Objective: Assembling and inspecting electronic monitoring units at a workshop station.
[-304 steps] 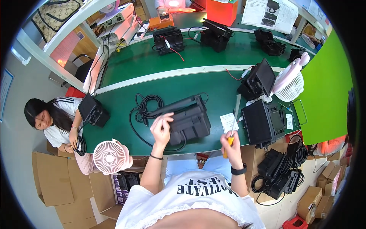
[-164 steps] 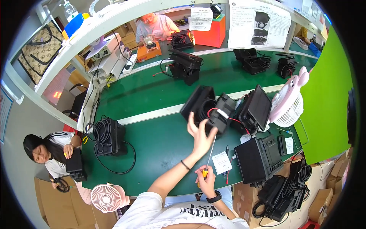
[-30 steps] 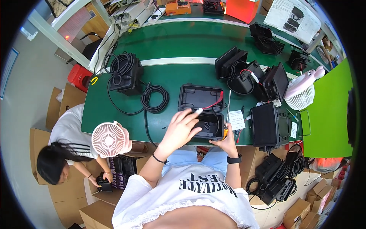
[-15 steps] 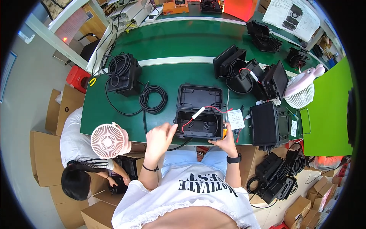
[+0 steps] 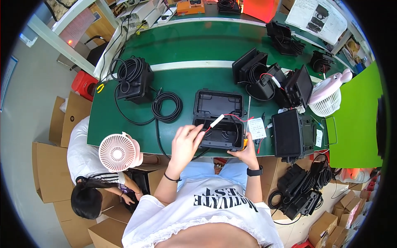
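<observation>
Right hand [image 5: 247, 153]: wrapped round a yellow-handled screwdriver [image 5: 245, 142] that points far.
Left hand [image 5: 186, 145]: half-curled at a red wire [image 5: 208, 130]; cannot tell whether it grips.
Open black box [image 5: 223, 145]: on the counter [image 5: 178, 83], between the hands.
White connector [image 5: 216, 120]: over the box, just far-right of the left hand, the nearer one; long axis slants near-left to far-right.

Large black capitals [image 5: 213, 200], clear enough to read, run across the white T-shirt [image 5: 173, 221] at lower centre. Print on the upper-right sheet [image 5: 301, 18], the centre-right paper slip [image 5: 256, 128] and the far-right label [image 5: 319, 138] is too small.
</observation>
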A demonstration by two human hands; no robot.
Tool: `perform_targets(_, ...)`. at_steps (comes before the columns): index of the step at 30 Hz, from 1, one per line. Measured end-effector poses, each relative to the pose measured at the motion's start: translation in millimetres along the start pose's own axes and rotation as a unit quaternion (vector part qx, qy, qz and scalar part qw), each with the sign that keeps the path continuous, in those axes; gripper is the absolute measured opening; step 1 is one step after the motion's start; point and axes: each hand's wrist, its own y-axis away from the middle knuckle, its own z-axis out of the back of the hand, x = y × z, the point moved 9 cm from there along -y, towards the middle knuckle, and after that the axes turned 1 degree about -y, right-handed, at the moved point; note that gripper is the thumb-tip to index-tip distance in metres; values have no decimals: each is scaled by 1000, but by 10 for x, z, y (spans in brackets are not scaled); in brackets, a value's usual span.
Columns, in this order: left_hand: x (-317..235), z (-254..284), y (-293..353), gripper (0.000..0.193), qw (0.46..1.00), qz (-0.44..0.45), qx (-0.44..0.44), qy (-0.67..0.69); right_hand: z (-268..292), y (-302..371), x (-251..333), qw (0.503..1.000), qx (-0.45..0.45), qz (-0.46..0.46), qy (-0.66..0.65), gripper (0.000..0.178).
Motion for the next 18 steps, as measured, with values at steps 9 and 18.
perform_targets(9, -254, -461, -277, 41, 987, -75, 138, 29, -20, 11, -56, 999, 4, -16, -30, 86)
perform_targets(18, -338, 55, -125, 31, 978, -88, 102, -162, -8, 12, -35, 1000, 13, -10, 11, 86)
